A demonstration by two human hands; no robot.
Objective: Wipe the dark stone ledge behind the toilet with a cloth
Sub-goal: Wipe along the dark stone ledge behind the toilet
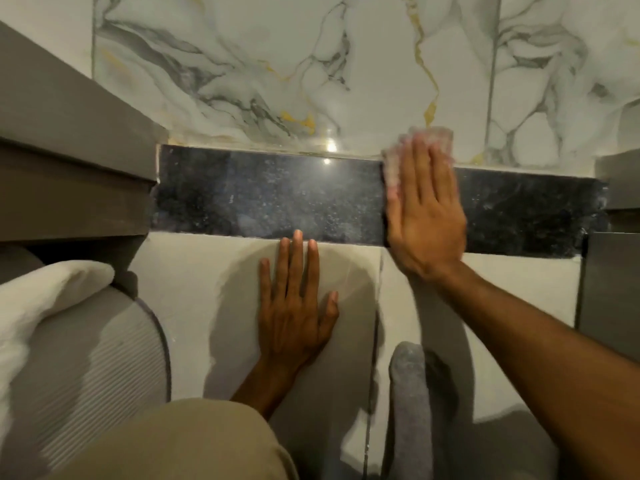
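Note:
The dark stone ledge (263,195) runs across the middle of the view, speckled and glossy, with pale dust marks on it. My right hand (427,216) lies flat on the ledge right of centre, fingers straight, pressing a pale pink cloth (393,168) against the stone. The cloth shows only past my fingertips and along the hand's left side; the rest is hidden under my palm. My left hand (294,306) rests flat with spread fingers on the cream tiled face (194,306) below the ledge, its fingertips just touching the ledge's front edge. It holds nothing.
White marble tiles with grey and gold veins (311,64) rise behind the ledge. A grey cabinet (69,168) juts out at left, with a white towel (41,299) and a ribbed grey object (104,358) below. A grey panel (613,289) stands at right. A grey-socked foot (410,393) is below.

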